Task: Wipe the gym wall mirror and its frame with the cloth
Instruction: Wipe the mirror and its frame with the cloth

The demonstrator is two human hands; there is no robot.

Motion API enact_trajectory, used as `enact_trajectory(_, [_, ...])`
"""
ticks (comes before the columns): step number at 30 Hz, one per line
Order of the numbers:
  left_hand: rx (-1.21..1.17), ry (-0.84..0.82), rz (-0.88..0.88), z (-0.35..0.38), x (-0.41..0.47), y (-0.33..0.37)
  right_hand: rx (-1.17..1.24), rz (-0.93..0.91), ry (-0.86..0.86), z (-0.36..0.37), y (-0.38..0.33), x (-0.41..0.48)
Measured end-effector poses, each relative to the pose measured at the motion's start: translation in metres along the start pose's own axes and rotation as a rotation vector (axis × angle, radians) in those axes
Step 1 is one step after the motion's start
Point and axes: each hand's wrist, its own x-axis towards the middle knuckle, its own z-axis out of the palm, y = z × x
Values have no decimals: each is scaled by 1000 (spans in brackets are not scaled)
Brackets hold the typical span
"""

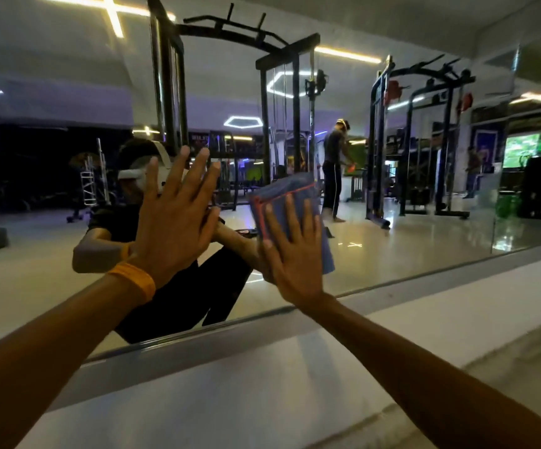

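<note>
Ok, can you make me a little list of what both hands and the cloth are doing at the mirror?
left hand: open, fingers spread, flat against the mirror
right hand: flat fingers pressing the cloth onto the mirror
cloth: blue, folded, red edging
wristband: orange, on the left wrist
frame: grey strip along the mirror's bottom edge, not touched now
reflection: gym racks, a person standing far off

**Cam setup: 1 view**

Head cam, wide-angle, worn by person. Looks fwd + slightly down onto wall mirror point(392, 196), v. close. Left hand point(172, 218) and right hand point(292, 257) sit mid-pic on the glass. Lower frame point(230, 338) crosses pic on a slant, rising to the right. Headset point(152, 170) shows in reflection, left of centre.
</note>
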Motion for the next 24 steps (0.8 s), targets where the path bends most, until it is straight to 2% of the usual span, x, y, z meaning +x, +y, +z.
enact_trajectory(2, [9,8,14,0,4,-1,-4,-231,-107,-1,10,-8])
enact_trajectory(3, [9,12,22,1,3,-1,-10,-241,-95,-6,23,2])
enact_trajectory(4, [19,17,30,3,0,-2,-39,-170,-51,-10,38,19])
enact_trajectory(5, [34,22,37,4,-2,-3,-67,-15,20,-17,57,38])
enact_trajectory(7, [70,26,48,4,-4,-3,-34,444,166,-42,77,80])
enact_trajectory(8, [76,19,51,4,-3,-3,-13,606,194,-47,78,95])
enact_trajectory(9, [68,11,52,5,-2,-3,-20,667,204,-48,67,102])
enact_trajectory(10, [55,8,43,5,-2,-3,-40,610,210,-42,50,102])
enact_trajectory(13, [24,12,22,5,0,-1,-43,118,95,-15,5,74])
enact_trajectory(14, [25,20,26,5,1,-1,-49,4,57,-9,2,66])
enact_trajectory(16, [11,43,27,5,1,-3,-55,-151,22,-16,15,69])
enact_trajectory(18, [-13,57,30,3,5,-6,-71,-184,41,-30,54,94])
enact_trajectory(19, [-20,54,20,1,10,-11,-83,-86,88,-39,73,113])
enact_trajectory(22, [-41,53,-84,-4,33,-35,-65,487,246,-58,92,166])
enact_trajectory(23, [-36,52,-99,-7,43,-40,-75,556,261,-55,80,173])
enact_trajectory(24, [-28,49,-109,-9,52,-44,-88,491,246,-50,63,173])
